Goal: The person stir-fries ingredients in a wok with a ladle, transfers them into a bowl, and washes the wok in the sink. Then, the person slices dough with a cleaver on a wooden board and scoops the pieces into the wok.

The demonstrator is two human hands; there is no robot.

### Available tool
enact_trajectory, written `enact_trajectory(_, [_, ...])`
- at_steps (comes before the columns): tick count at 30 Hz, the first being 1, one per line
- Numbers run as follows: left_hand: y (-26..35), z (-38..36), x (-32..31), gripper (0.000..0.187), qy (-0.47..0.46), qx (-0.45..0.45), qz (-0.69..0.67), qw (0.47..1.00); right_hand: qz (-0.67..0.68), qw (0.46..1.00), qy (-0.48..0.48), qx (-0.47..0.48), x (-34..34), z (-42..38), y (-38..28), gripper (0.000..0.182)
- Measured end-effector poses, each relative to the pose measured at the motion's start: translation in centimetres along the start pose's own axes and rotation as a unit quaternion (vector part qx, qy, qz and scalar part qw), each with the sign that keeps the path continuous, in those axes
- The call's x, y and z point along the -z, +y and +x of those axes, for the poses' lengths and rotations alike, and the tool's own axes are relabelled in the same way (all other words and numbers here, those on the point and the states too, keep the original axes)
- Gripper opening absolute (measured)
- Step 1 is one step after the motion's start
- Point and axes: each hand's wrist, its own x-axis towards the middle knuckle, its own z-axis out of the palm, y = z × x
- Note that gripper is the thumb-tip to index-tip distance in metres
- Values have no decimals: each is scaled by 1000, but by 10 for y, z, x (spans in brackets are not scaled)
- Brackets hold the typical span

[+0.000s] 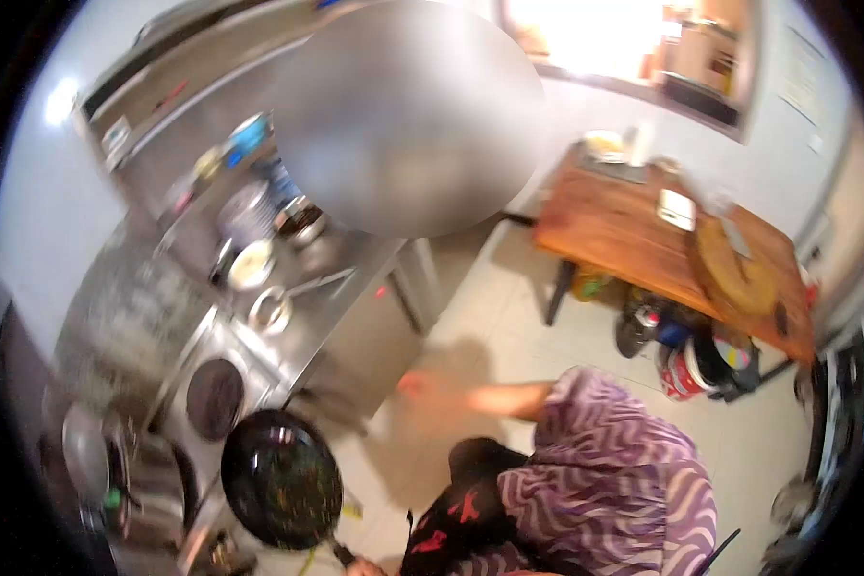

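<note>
One hand (363, 568) grips the pan (281, 480); bucket print (681, 374) unreadable.

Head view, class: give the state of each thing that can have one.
Frying pan: held, bits inside
Left hand: gripping pan handle
Right hand: extended, blurred
Knife: lying on round board
Dark stove disc: bare, heat unclear
Red-and-white bucket: under table

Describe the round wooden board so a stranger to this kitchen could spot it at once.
Find the brown wooden table across from the steel counter. Near its right-hand end in the picture lies a round yellowish-brown board. Unlike the small pale rectangular item nearby, it is large and round, with what looks like a knife on top.
</note>
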Motion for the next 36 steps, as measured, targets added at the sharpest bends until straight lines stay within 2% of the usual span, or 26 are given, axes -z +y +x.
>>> enact_trajectory(2, [24, 42, 18, 28, -24, -4, -41, 999, -190, 980, 9, -57, 16, 49, 11, 22])
enact_trajectory(3, [24, 99, 39, 20, 33, -58, -56, 996, -227, 968, 11, -108, 24, 78, 3, 22])
enact_trajectory(4, [43, 122, 38, 26, 24, -94, 5, 995, -270, 958, 40, -91, 30, 111, 14, 21])
enact_trajectory(5, [56, 146, 40, 26, 19, -102, 8, 995, -270, 956, 80, -78, 35, 141, 39, 20])
enact_trajectory(7, [77, 185, 37, 22, 38, -97, -50, 993, -280, 952, 111, -54, 48, 215, 80, 19])
enact_trajectory(8, [72, 165, 27, 21, 41, -95, -78, 992, -310, 943, 117, -10, 65, 222, 77, 23])
enact_trajectory(9, [92, 194, 22, 20, 44, -96, -81, 991, -374, 923, 81, -38, 64, 263, 75, 32])
enact_trajectory(11, [117, 209, 7, 19, 62, -104, -97, 988, -477, 877, 59, -11, 64, 312, 100, 51])
enact_trajectory(12, [122, 216, 2, 20, 75, -125, -91, 985, -485, 874, 19, 3, 64, 332, 110, 64])
enact_trajectory(13, [131, 224, -1, 20, 83, -100, -133, 983, -495, 869, -12, -2, 61, 353, 113, 69])
enact_trajectory(14, [145, 232, -4, 20, 90, -101, -106, 985, -503, 864, -30, -15, 58, 369, 115, 74])
enact_trajectory(16, [174, 246, 10, 19, 105, -102, -65, 987, -518, 845, -56, -119, 38, 390, 111, 77])
enact_trajectory(17, [180, 257, 11, 18, 119, -93, -100, 983, -533, 836, -77, -104, 39, 396, 118, 77])
enact_trajectory(22, [217, 299, 25, 18, 110, -112, -80, 984, -554, 823, -86, -97, 36, 412, 146, 39])
enact_trajectory(25, [226, 319, 43, 17, 92, -102, -102, 985, -549, 835, -32, -13, 40, 401, 161, 23])
enact_trajectory(28, [242, 339, 64, 14, 88, -95, -100, 987, -520, 852, -18, 58, 51, 388, 159, 22])
enact_trajectory(31, [253, 352, 85, 12, 84, -89, -107, 987, -497, 867, 27, -20, 40, 376, 123, 19])
enact_trajectory(34, [263, 368, 105, 12, 82, -64, -107, 989, -448, 892, -21, -53, 2, 383, 64, 19])
enact_trajectory(35, [263, 376, 115, 12, 74, -55, -102, 990, -408, 909, -58, -62, -21, 385, 41, 18])
enact_trajectory(36, [270, 375, 116, 12, 75, -48, -97, 991, -321, 935, -91, -117, -48, 385, 17, 22])
